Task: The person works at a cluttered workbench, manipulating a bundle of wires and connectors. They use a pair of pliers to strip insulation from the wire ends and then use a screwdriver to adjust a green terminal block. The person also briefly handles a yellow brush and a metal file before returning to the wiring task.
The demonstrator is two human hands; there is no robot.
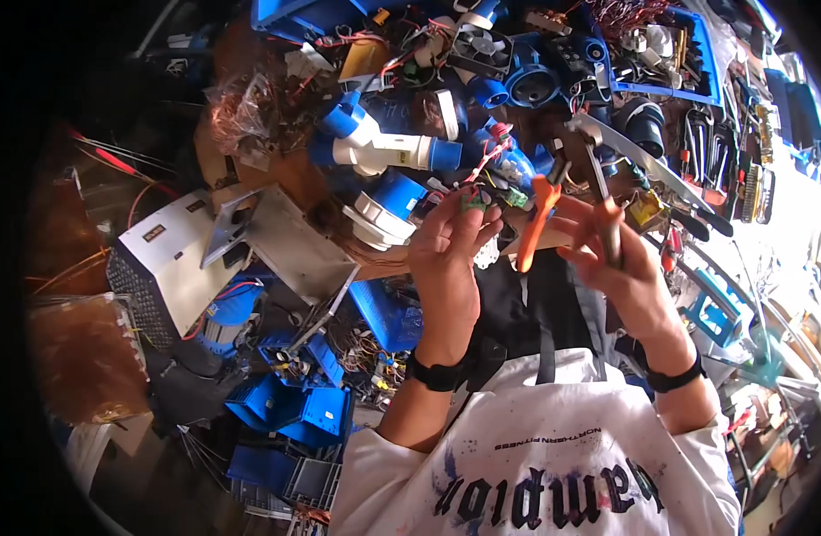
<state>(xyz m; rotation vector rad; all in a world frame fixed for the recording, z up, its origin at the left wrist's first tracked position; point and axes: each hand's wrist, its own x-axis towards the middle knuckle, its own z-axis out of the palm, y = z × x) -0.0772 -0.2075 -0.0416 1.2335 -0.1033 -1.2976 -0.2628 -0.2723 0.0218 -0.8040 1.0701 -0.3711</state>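
Note:
My left hand [450, 237] is closed, its fingertips pinching a small green circuit board [472, 203] with thin red and dark wires. Close by on the right, a pair of orange-handled pliers [539, 219] points jaws-up at the fingers of my right hand [614, 246]. That hand is curled, with the pliers' handle in its grip. A hammer-like tool [598, 174] with a metal head and a brownish handle passes across the same palm; whether it is gripped too, I cannot tell. A blue and white plug connector [394, 152] lies beyond my left hand.
Past my hands the bench is crowded with a cooling fan [482, 49], a blue bin [669, 89] of parts, a long blade [647, 152] and copper wire [245, 112]. An opened metal casing [174, 255] and blue crates [290, 411] stand at the left.

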